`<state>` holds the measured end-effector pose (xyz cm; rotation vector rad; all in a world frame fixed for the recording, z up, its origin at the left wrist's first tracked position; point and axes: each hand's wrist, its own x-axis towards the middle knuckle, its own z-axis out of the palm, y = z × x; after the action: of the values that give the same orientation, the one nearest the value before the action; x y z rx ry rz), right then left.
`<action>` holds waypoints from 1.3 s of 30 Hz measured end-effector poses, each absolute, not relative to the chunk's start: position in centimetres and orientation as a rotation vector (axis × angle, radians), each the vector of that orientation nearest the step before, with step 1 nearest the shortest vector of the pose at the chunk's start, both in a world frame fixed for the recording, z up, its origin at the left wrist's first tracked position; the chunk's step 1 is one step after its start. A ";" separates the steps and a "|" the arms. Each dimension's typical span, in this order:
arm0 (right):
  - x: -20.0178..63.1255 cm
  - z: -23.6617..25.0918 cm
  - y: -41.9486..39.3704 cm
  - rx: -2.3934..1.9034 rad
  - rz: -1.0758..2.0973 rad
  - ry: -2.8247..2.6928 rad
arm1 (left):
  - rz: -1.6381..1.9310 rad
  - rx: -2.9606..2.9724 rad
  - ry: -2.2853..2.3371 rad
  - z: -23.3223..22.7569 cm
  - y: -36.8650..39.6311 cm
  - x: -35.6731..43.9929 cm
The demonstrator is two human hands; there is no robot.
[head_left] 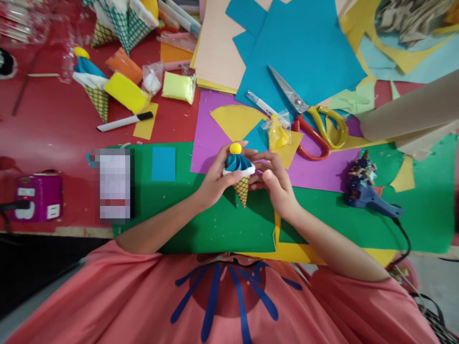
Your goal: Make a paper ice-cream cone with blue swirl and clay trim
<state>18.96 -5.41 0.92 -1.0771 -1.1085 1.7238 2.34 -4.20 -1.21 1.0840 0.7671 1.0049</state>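
Note:
A paper ice cream cone [239, 167] is held upright over the green sheet, tip toward me. It has a yellow ball on top, blue pleated swirls, a white rim and a yellow cone with a dark grid. My left hand [219, 173] grips it from the left, its thumb lying along the white rim. At its right side is my right hand [278, 184], fingers curved loosely and apart, the fingertips close behind the cone; whether they touch it is hard to see. A matching finished cone [93, 83] lies at the back left.
Scissors [299, 107] lie on blue paper [301, 52]. A blue glue gun [371, 191] with a cord rests at right, near a standing paper roll [412, 110]. Yellow clay packets [127, 91], a black-capped marker [124, 122], a pixelated phone-like object [114, 184] and a purple power box [38, 197] are at left.

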 end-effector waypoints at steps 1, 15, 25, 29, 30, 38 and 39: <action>19.0 1.1 -5.4 -1.052 1.763 -1.092 | 1.009 1.047 0.727 -1.2 -4.1 2.3; 19.0 -0.2 -5.6 -1.103 1.573 -1.244 | 1.006 1.027 0.732 -1.5 -3.8 2.3; 18.9 0.5 -5.3 -1.105 1.601 -1.169 | 0.989 1.114 0.728 -2.0 -4.0 2.0; 19.2 0.6 -5.2 -1.009 1.673 -1.169 | 0.978 0.990 0.718 -1.3 -3.7 2.3; 19.2 0.6 -5.2 -0.982 1.686 -1.163 | 0.980 0.962 0.705 -1.1 -3.6 2.3; 18.9 0.4 -5.2 -0.953 1.648 -1.147 | 0.953 1.012 0.652 -1.5 -3.8 1.9; 18.9 0.4 -5.3 -0.966 1.644 -1.146 | 0.950 1.019 0.656 -1.6 -3.8 1.8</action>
<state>18.90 -5.27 0.40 -0.9656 -1.1464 1.6445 1.84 -3.82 -1.58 1.0186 0.6556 0.9497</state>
